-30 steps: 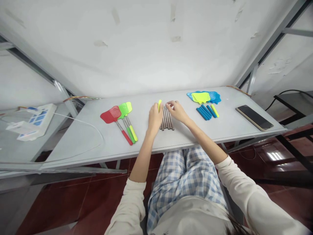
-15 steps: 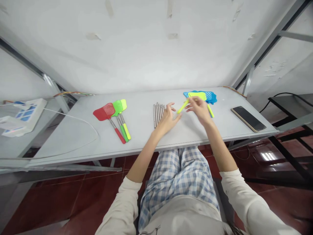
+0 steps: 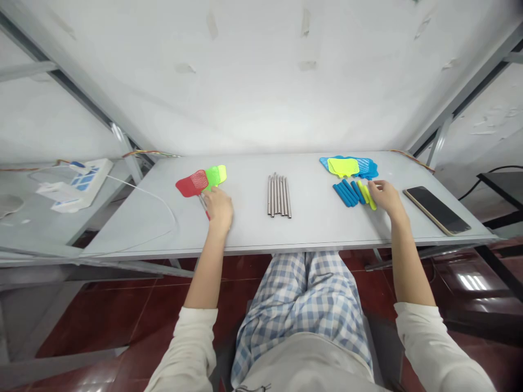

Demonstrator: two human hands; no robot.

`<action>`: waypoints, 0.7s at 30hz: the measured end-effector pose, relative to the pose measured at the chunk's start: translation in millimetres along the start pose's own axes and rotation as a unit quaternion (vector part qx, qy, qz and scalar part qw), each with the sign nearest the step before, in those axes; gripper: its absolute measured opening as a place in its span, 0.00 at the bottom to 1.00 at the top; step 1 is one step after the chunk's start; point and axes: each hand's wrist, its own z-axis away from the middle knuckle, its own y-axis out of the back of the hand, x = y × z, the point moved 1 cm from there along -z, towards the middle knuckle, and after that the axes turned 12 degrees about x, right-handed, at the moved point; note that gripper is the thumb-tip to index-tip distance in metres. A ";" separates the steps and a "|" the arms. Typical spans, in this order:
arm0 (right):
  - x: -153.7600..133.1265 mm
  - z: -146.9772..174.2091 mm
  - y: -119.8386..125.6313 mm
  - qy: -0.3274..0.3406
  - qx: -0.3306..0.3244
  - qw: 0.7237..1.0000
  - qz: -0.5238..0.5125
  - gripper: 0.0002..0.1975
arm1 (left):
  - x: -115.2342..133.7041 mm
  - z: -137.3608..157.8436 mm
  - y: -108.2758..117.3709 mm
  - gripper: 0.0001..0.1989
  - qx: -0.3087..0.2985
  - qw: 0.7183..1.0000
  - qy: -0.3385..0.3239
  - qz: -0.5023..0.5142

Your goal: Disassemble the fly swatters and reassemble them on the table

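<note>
On the left of the table, my left hand [image 3: 219,208] curls over the shafts of several fly swatters, its fingers bent around the green fly swatter [image 3: 213,176] just below its head. A red fly swatter [image 3: 193,183] lies to the left of that hand, and a yellow-green fly swatter head [image 3: 222,173] shows behind. Far to the right, my right hand [image 3: 383,195] has its bent fingertips on the end of a yellow handle [image 3: 371,202]. Blue handles [image 3: 345,194] lie beside it in a row. My palms hide the lower swatter handles and my right thumb.
Several metal rods [image 3: 279,197] lie side by side mid-table. Blue and yellow swatter heads [image 3: 343,166] are piled at the back right. A phone [image 3: 437,209] rests near the right edge. A power strip [image 3: 87,182] with a white cable sits at the left.
My hands have moved apart from the middle, the left one over to the swatters. The yellow handle they had between them now lies with the other handles. The view has shifted slightly.
</note>
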 end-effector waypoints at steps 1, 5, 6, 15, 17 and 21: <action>-2.4 1.9 3.2 0.024 0.023 0.999 -0.011 0.16 | -0.8 -1.7 1.7 0.17 -0.007 0.999 0.007 -0.031; -23.3 20.3 16.9 0.088 0.109 0.986 -0.085 0.14 | -0.8 -5.1 9.1 0.19 -0.043 0.998 0.027 -0.027; -33.1 29.4 18.2 0.092 0.111 0.983 -0.112 0.13 | 2.5 -2.0 11.5 0.20 -0.053 0.998 0.031 0.004; -151.2 126.8 4.9 -0.043 -0.330 0.816 -0.472 0.24 | 107.5 125.3 61.6 0.21 -0.106 0.924 -0.150 0.336; -166.4 120.7 5.2 -0.062 -0.264 0.787 -0.555 0.23 | 123.1 133.6 64.0 0.18 -0.121 0.912 -0.198 0.339; -179.0 81.4 -6.1 -0.045 -0.122 0.786 -0.605 0.19 | 128.3 114.8 52.0 0.15 -0.236 0.873 -0.218 0.366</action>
